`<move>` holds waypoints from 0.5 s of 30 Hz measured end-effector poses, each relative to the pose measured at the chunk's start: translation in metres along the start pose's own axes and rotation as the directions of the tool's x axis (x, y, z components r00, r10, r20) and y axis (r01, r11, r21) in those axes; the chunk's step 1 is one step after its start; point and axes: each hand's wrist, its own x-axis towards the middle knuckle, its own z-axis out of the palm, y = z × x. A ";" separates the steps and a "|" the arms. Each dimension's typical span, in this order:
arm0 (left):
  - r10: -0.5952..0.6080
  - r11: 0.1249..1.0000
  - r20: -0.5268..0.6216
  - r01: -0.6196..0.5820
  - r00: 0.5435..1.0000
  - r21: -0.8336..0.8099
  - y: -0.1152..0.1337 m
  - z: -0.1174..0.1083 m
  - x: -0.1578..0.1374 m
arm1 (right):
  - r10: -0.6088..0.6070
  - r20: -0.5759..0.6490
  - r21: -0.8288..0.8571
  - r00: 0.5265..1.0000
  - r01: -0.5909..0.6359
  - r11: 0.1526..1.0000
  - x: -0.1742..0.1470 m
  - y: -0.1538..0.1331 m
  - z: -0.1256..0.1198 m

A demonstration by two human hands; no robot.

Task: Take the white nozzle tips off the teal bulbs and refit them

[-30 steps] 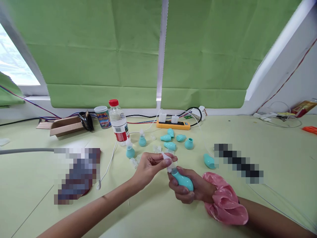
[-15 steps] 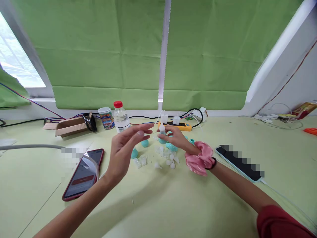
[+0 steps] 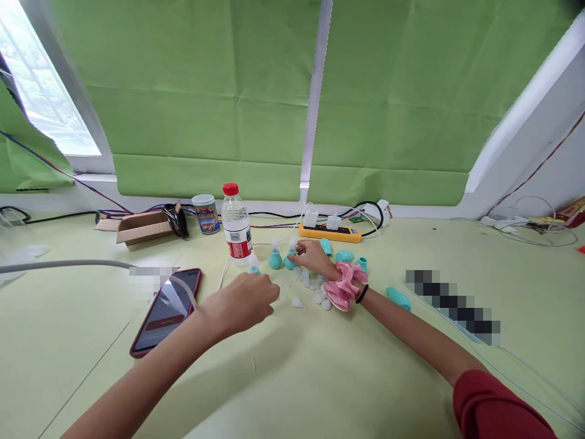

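My right hand [image 3: 313,256], a pink scrunchie [image 3: 342,286] and black band on its wrist, has its fingers closed on a teal squeeze bulb with a white tip [image 3: 289,262]. Another such teal bulb [image 3: 275,258] stands upright just left of it. My left hand [image 3: 247,299] is low over the table with its fingers curled in; whatever they may hold is hidden. Just behind it shows a third bulb's white tip [image 3: 254,261]. Small clear plastic pieces [image 3: 307,277] and white caps [image 3: 325,303] lie beside my right wrist, with one white tip [image 3: 298,302] apart.
Loose teal parts [image 3: 345,255] lie behind my right hand, another teal piece [image 3: 398,298] right of my forearm. A water bottle [image 3: 236,231], a can [image 3: 206,214], an open carton [image 3: 145,228] and a yellow power strip [image 3: 329,233] line the back. Phone [image 3: 159,317] at left.
My left hand has come down and its fingers have curled from outstretched. My right hand has lowered its bulb beside the other one. The view has shifted slightly left.
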 end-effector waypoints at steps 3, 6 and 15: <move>0.102 0.994 -0.009 -0.101 0.995 0.047 0.002 0.032 0.022 | -0.055 -0.117 -0.107 0.992 0.043 0.993 -0.017 -0.007 -0.012; 0.111 0.988 -0.025 -0.108 0.993 0.110 0.005 0.059 0.043 | -0.160 -0.109 -0.175 0.981 0.139 0.975 -0.051 -0.012 -0.019; 0.111 0.992 -0.063 -0.107 0.992 0.066 -0.007 0.094 0.067 | -0.278 0.241 -0.584 0.930 0.368 0.724 -0.121 0.013 -0.011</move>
